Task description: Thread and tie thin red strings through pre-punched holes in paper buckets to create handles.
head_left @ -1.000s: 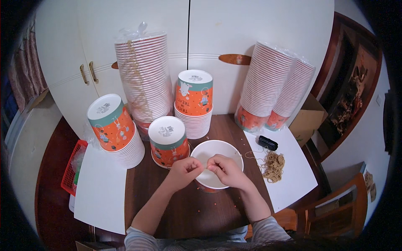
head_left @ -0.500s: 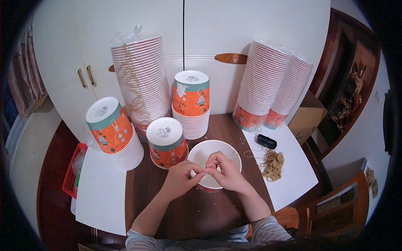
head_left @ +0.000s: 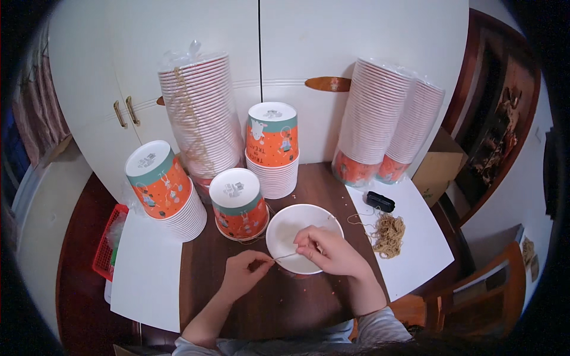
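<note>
A thin, pale-tan string (head_left: 285,256) runs nearly straight between the two hands, over the near left rim of a round, white-lined paper bucket (head_left: 284,222) standing mouth-up on the brown-and-white counter (head_left: 205,273). The fingers of the left hand (head_left: 246,275) are pinched together on the string's left part; those of the right hand (head_left: 326,250) clamp its right part, above the bucket's mouth. A loose heap of tan yarn (head_left: 389,236) lies toward the counter's right edge.
</note>
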Demonstrator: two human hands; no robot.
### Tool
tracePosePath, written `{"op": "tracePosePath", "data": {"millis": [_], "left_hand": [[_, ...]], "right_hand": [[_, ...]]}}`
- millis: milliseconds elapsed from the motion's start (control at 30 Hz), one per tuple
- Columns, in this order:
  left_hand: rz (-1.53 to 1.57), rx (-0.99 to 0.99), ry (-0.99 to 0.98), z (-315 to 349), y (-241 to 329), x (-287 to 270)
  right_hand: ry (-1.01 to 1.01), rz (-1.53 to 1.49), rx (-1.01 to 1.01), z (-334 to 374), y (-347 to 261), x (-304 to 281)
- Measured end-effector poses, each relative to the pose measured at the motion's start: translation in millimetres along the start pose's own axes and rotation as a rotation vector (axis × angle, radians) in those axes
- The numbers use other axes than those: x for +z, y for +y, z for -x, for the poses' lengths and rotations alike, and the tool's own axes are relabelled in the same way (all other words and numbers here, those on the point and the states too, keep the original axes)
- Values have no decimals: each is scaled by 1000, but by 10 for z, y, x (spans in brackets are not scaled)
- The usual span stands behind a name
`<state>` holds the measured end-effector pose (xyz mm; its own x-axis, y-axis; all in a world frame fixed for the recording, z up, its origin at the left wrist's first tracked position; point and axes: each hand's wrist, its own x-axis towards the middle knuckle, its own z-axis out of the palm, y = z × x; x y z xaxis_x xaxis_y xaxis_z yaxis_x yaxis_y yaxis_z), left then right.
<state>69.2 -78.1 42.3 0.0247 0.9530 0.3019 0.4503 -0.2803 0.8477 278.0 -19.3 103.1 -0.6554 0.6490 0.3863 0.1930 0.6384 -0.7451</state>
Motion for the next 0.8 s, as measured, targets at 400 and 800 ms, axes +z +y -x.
{"op": "tracePosePath", "data": {"millis": [400,800], "left_hand": [[400,-136,157,477,-291,421],[757,-388,77,462,-233,529]], "right_hand": [[4,917,-139,602,-57,693],[252,756,-85,699,126,933]]}}
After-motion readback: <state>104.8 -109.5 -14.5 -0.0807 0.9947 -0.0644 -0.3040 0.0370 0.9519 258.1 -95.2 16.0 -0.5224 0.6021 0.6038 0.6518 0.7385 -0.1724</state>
